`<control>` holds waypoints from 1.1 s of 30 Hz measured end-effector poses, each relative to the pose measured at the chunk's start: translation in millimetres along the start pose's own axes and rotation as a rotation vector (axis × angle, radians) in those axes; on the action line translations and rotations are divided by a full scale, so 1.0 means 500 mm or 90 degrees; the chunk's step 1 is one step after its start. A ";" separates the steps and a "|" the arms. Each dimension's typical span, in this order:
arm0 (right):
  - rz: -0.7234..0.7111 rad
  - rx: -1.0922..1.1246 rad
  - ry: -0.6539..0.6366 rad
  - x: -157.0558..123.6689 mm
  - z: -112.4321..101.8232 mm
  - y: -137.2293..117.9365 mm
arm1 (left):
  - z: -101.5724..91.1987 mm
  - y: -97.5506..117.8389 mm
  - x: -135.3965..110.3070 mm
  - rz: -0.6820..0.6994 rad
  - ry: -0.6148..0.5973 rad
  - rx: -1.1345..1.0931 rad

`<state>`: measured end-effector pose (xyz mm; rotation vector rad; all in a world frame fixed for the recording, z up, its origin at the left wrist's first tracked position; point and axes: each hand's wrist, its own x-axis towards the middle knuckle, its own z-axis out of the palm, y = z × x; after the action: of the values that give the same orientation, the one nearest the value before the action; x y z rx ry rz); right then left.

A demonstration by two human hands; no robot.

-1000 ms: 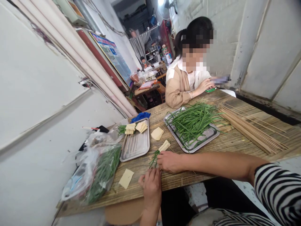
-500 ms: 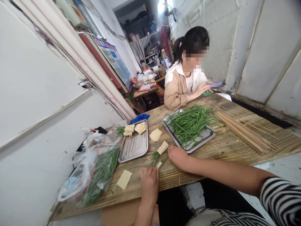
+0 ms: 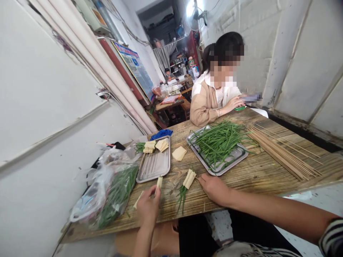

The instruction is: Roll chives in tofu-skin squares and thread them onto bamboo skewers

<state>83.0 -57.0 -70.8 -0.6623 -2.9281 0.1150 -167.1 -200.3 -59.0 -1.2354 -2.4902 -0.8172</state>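
My left hand point(image 3: 148, 207) is closed on a pale tofu-skin roll point(image 3: 159, 182), which sticks up from the fingertips. Beside and partly behind that hand lies a flat tofu-skin sheet point(image 3: 138, 200). My right hand point(image 3: 216, 189) pinches the end of a thin skewer point(image 3: 197, 177). Rolls of tofu skin point(image 3: 189, 179) sit side by side on this skewer, with green chive ends point(image 3: 182, 196) hanging out toward the table's near edge. Above them on the wood is a small stack of tofu-skin sheets point(image 3: 179, 153).
A metal tray point(image 3: 229, 165) carries a heap of chives point(image 3: 220, 142). Left of it, another tray point(image 3: 158, 169) bears skewered rolls and sheets. Bamboo skewers point(image 3: 284, 153) lie right; a plastic bag of greens point(image 3: 118, 194) lies left. Across the table, a person point(image 3: 205, 100) holds a phone.
My left hand has moved left, away from the skewered rolls, and a roll now stands up in its fingers. My right hand has shifted slightly right and down in view.
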 end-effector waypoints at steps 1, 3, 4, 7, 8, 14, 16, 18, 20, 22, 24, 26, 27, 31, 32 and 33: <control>-0.009 0.004 0.005 -0.005 0.002 -0.001 | 0.014 0.023 0.016 0.002 -0.018 -0.007; -0.017 0.013 0.007 -0.016 0.005 -0.002 | 0.047 0.063 0.035 0.059 -0.089 -0.022; -0.019 0.016 0.007 -0.021 0.007 -0.002 | 0.064 0.078 0.039 0.081 -0.115 -0.030; -0.026 0.025 0.013 -0.034 0.013 -0.001 | 0.104 0.101 0.036 0.114 -0.141 -0.040; -0.032 0.028 0.015 -0.036 0.015 -0.001 | 0.111 0.103 0.033 0.119 -0.139 -0.041; -0.031 0.053 0.017 -0.033 0.018 0.000 | 0.117 0.096 0.027 0.168 -0.141 -0.052; -0.023 0.060 0.009 -0.030 0.017 0.000 | 0.118 0.095 0.029 0.183 -0.141 -0.059; -0.027 0.064 0.004 -0.027 0.016 0.000 | 0.120 0.094 0.030 0.193 -0.137 -0.065; -0.030 0.067 0.000 -0.027 0.014 0.001 | 0.122 0.093 0.030 0.200 -0.133 -0.071; -0.025 0.069 -0.009 -0.027 0.011 0.001 | 0.123 0.091 0.031 0.203 -0.129 -0.075; -0.023 0.071 -0.018 -0.027 0.008 0.001 | 0.124 0.089 0.031 0.204 -0.126 -0.078; -0.024 0.074 -0.021 -0.028 0.006 0.001 | 0.126 0.086 0.031 0.203 -0.122 -0.081; -0.025 0.077 -0.019 -0.028 0.006 0.001 | 0.126 0.084 0.032 0.203 -0.122 -0.083; -0.028 0.080 -0.009 -0.030 0.009 0.002 | 0.128 0.081 0.034 0.208 -0.127 -0.088; -0.028 0.077 -0.008 -0.030 0.010 0.002 | 0.128 0.081 0.034 0.209 -0.127 -0.089; -0.028 0.075 -0.007 -0.031 0.011 0.003 | 0.128 0.081 0.034 0.209 -0.127 -0.090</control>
<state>96.4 -62.7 -78.0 -0.5821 -2.9171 0.2845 -143.8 -132.3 -88.4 -1.7948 -2.3108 -0.8281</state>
